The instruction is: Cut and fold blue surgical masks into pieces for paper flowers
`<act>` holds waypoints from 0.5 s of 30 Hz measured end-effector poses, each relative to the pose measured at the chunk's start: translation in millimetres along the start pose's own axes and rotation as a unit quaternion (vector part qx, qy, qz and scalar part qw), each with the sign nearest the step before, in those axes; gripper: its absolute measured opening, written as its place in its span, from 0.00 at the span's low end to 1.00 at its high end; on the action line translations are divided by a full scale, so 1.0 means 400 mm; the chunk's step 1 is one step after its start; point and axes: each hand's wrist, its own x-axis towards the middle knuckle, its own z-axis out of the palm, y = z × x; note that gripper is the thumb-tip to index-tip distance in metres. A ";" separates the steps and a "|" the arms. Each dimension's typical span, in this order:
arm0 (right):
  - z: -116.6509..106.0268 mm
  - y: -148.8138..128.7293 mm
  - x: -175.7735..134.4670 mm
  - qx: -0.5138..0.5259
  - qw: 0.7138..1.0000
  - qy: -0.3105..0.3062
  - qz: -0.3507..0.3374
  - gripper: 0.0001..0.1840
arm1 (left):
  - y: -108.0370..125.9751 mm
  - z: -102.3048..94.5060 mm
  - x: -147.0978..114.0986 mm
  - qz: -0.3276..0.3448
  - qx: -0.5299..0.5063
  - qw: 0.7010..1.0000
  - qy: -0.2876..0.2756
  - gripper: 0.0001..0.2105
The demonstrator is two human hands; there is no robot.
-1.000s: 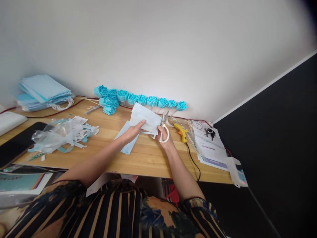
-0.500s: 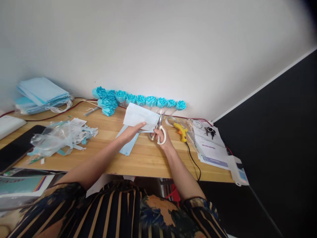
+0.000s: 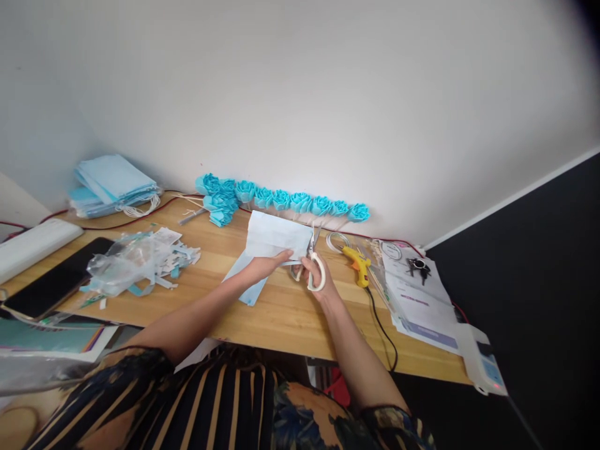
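My left hand pinches the lower edge of a pale blue face-mask sheet, thumb on top, holding it above the table. My right hand has its fingers through the white handles of a pair of scissors. The scissor blades point away from me and are slightly apart at the sheet's right edge; whether the fabric lies between them is hard to tell. Partly beneath my left hand and the held sheet, another light blue piece lies on the wood.
Blue fabric roses line the wall. A mask stack stands at the back left, with a scrap-filled plastic bag and black phone nearer. On the right are a yellow glue gun, papers and keys.
The whole scene has shifted right and slightly down in view. Both hands keep their holds, and the scissors remain at the sheet's right edge.
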 end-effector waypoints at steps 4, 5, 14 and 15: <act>0.016 0.001 -0.008 0.002 1.000 -0.006 0.015 0.19 | -0.010 0.010 0.003 0.040 0.007 0.999 -0.016 0.19; 0.019 0.003 -0.010 -0.004 1.000 -0.003 0.015 0.19 | -0.013 0.014 0.005 0.057 0.006 0.998 -0.023 0.18; 0.030 0.002 -0.010 0.008 1.000 0.018 0.018 0.19 | 0.006 0.011 -0.001 0.037 -0.002 0.999 0.009 0.15; 0.029 0.001 -0.010 0.009 1.000 0.019 0.015 0.19 | 0.007 0.005 -0.001 0.030 -0.002 0.999 0.011 0.15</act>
